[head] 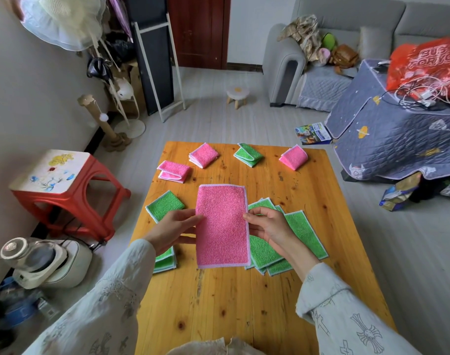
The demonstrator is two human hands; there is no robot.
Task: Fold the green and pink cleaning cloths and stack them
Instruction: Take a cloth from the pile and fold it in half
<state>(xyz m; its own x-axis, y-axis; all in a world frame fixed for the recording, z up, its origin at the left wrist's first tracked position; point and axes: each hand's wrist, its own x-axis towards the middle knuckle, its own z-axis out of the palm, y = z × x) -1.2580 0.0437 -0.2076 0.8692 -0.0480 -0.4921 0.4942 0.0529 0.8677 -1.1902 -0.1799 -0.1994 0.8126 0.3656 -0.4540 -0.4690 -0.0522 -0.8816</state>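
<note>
Pink cloth held lengthwise above the wooden table, one hand pinching each long edge.

The pink cloth (222, 225) is a tall rectangle, its long axis running away from the person, short edges near and far, lifted over the middle of the wooden table (244, 303). The left hand (174, 226) pinches its left edge at mid-height; the right hand (266, 226) pinches the right edge opposite. Flat green cloths (304, 233) lie fanned just right of it, partly under it; a green cloth (165, 204) lies to the left and a green stack (165, 260) under the left wrist. Along the far edge sit three folded pink cloths (174, 170) (204, 155) (294, 157) and a folded green cloth (248, 154).
</note>
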